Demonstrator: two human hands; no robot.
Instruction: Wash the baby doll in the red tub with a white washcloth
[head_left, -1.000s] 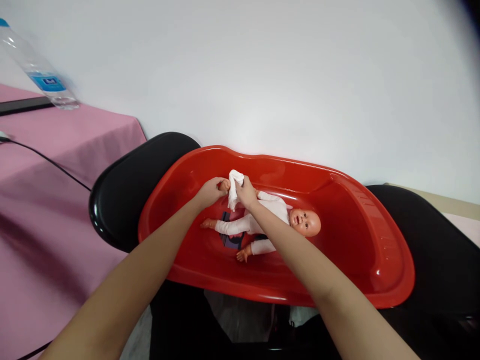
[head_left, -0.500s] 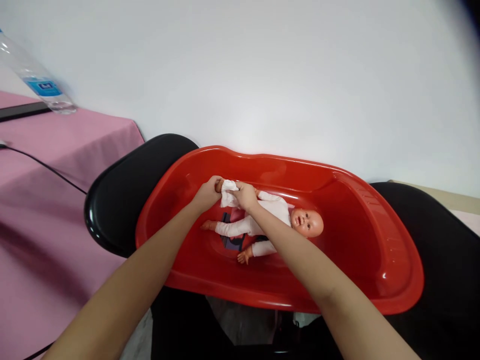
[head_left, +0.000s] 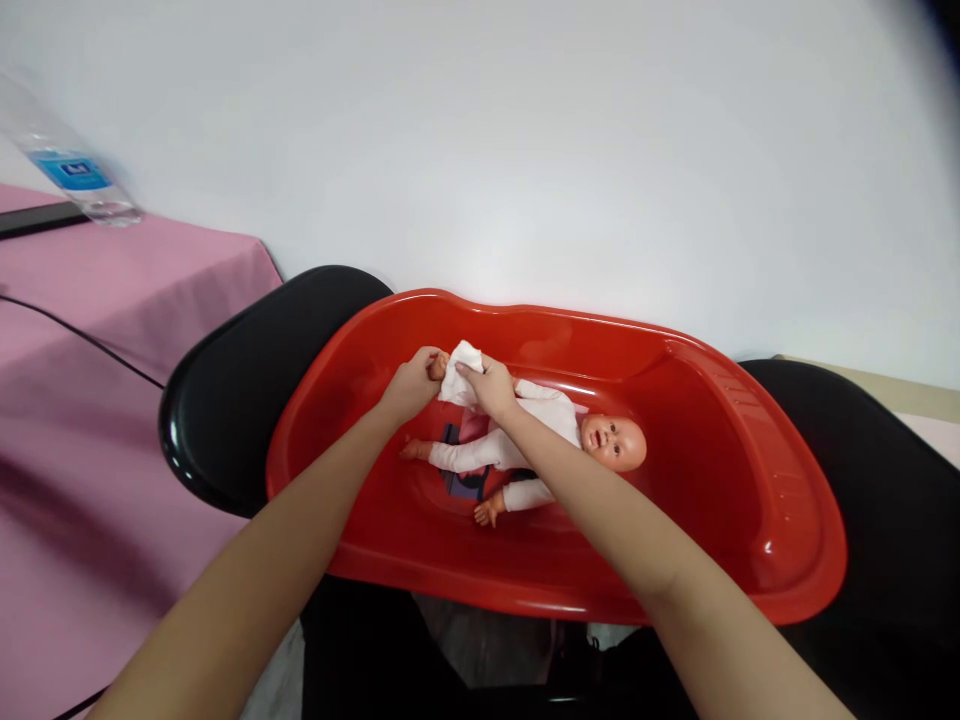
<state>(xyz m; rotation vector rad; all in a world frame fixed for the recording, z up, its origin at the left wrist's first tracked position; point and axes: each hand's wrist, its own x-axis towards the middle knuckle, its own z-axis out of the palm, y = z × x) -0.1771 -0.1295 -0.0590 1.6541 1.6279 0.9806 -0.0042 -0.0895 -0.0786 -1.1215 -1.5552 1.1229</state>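
A baby doll point(head_left: 559, 432) in white clothes lies on its back in a red plastic tub point(head_left: 720, 520), head to the right. My left hand point(head_left: 409, 385) is closed around the doll's raised foot at the far side of the tub. My right hand point(head_left: 491, 385) pinches a small white cloth point(head_left: 459, 362) and presses it against that foot. The doll's other leg stretches left along the tub floor, over a dark patch in the bottom.
The tub rests across two black chairs point(head_left: 240, 385). A table under a pink cloth point(head_left: 90, 400) stands at the left, with a plastic water bottle point(head_left: 64, 165), a dark flat object and a black cable on it. A white wall is behind.
The cloth hung loosely above the foot a second ago; it was then pushed down onto the foot and is now bunched against it. Both hands stay at the foot.
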